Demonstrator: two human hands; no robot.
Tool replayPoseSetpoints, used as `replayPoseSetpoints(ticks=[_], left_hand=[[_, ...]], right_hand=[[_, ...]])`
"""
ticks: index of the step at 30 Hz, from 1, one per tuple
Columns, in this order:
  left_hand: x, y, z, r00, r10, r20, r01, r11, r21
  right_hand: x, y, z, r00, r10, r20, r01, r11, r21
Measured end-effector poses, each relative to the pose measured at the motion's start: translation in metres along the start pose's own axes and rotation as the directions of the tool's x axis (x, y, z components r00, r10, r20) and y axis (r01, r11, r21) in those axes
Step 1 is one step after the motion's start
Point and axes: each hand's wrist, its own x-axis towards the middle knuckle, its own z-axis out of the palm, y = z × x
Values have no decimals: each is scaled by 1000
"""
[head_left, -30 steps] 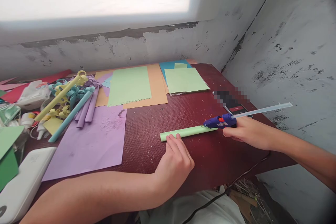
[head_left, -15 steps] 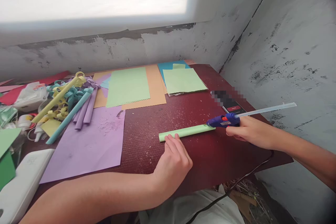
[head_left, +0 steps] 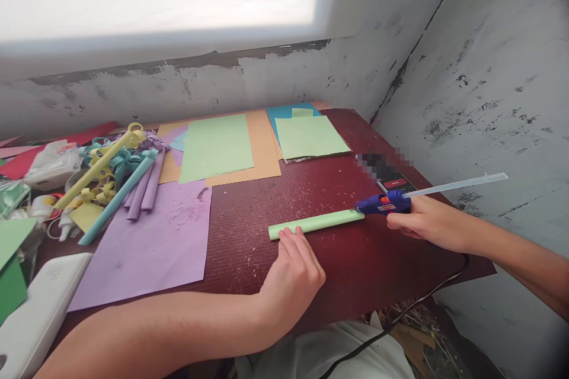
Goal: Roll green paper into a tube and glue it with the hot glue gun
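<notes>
Hands: two. Left hand (head_left: 294,272) flat on the table (head_left: 355,260), fingers held out and close together, tips touching the near side of the green paper tube (head_left: 315,222) by its left end. Right hand (head_left: 424,224) wrapped tight around the handle of the glue gun (head_left: 383,204).
Green paper tube: one. Light green, long and thin, rolled up. Lying flat near the front edge of the table, toward the right side, a bit tilted, right end farther back.
Glue gun: one. Blue with a bit of red and orange. Tip touching the right end of the green paper tube. One clear glue stick (head_left: 457,183) poking out of the back, past the right edge of the table.
Paper sheets: one purple sheet (head_left: 146,243) at the front left, two light green sheets (head_left: 217,145) at the back edge, over orange and blue ones.
Other rolled tubes: one yellow, one blue and a few purple in a pile (head_left: 120,174) on the left side; cannot tell the purple count.
Phone: one phone (head_left: 391,174) near the right edge, just behind the glue gun.
Change: glue gun tip moved a little to the right, now at the very end of the tube. Left hand in the same spot. Tube in the same spot.
</notes>
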Motion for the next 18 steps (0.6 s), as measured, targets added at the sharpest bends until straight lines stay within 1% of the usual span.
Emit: replayPoseSetpoints(ticks=[3, 8, 15, 18], left_hand=[[0, 0, 0, 1000, -2, 7, 2, 1000, -6], [0, 0, 0, 1000, 12, 3, -13, 999, 43], [0, 0, 0, 1000, -10, 5, 10, 999, -45], [0, 0, 0, 1000, -2, 2, 2, 1000, -11]], right_hand=[[-1, 1, -1, 1000, 2, -4, -2, 1000, 0], [-2, 4, -2, 999, 23, -23, -23, 1000, 11], [-2, 8, -2, 999, 14, -41, -13, 1000, 14], [-2, 10, -2, 999, 11, -35, -10, 1000, 8]])
